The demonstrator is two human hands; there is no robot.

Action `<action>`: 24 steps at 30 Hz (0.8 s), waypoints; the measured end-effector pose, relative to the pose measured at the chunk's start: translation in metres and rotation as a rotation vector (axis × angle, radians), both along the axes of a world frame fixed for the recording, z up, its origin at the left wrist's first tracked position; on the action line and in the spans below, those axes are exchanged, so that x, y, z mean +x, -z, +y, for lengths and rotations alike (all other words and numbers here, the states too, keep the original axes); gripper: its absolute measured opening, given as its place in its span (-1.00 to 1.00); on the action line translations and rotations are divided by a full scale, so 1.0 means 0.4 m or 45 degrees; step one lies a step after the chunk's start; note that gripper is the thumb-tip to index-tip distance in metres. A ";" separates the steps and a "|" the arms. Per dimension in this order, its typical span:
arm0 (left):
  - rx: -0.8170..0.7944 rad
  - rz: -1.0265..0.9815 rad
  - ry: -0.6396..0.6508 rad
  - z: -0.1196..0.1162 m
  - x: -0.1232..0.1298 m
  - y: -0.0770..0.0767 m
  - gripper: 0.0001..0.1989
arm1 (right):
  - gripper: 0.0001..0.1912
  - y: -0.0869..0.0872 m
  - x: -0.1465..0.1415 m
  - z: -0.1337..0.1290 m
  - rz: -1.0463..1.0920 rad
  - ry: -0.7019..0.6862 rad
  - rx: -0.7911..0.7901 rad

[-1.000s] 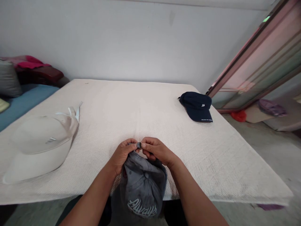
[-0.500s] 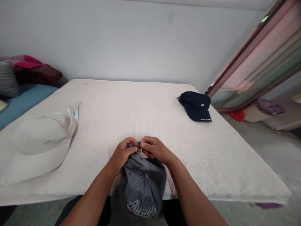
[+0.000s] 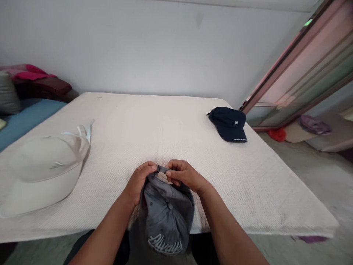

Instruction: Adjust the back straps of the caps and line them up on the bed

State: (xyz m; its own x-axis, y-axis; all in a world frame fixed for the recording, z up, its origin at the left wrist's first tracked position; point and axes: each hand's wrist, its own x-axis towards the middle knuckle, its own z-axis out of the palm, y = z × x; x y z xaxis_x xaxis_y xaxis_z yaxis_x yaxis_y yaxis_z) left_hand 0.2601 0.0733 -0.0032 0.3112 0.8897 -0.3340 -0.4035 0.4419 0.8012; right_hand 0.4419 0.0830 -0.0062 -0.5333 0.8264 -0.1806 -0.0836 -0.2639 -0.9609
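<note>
A grey cap (image 3: 165, 221) with white "Always" lettering hangs at the table's front edge, its back opening turned up toward the table. My left hand (image 3: 140, 180) is closed on the cap's rim where the strap meets it, beside a small dark buckle. Between thumb and fingers, my right hand (image 3: 183, 176) pinches the grey back strap (image 3: 163, 169). A stretch of strap shows between the two hands, above the opening.
A large beige cap (image 3: 52, 165) with loose ties lies at the table's left. A navy cap (image 3: 228, 124) sits at the back right of the cloth-covered table (image 3: 132, 121). Beyond the left edge are a blue cushion and a grey pillow.
My left hand has slid slightly left, away from my right fingers. More of the strap now shows between the hands, which were close together before.
</note>
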 end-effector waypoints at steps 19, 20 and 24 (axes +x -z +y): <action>0.000 0.133 0.015 -0.004 0.014 0.002 -0.82 | -0.73 -0.005 -0.023 -0.007 0.055 0.102 0.132; 0.000 0.124 0.026 -0.005 0.014 0.004 -0.82 | -0.75 -0.005 -0.023 -0.007 0.024 0.106 0.145; -0.006 0.094 0.020 -0.007 0.015 0.006 -0.83 | -0.81 -0.001 -0.026 -0.009 -0.077 0.154 0.170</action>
State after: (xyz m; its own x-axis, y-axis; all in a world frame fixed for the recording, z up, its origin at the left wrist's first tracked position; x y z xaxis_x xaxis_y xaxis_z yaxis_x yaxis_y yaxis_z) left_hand 0.2660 0.0703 -0.0055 0.2996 0.8832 -0.3607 -0.3364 0.4516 0.8264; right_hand 0.4315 0.0796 -0.0059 -0.4199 0.9027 -0.0937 -0.0479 -0.1251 -0.9910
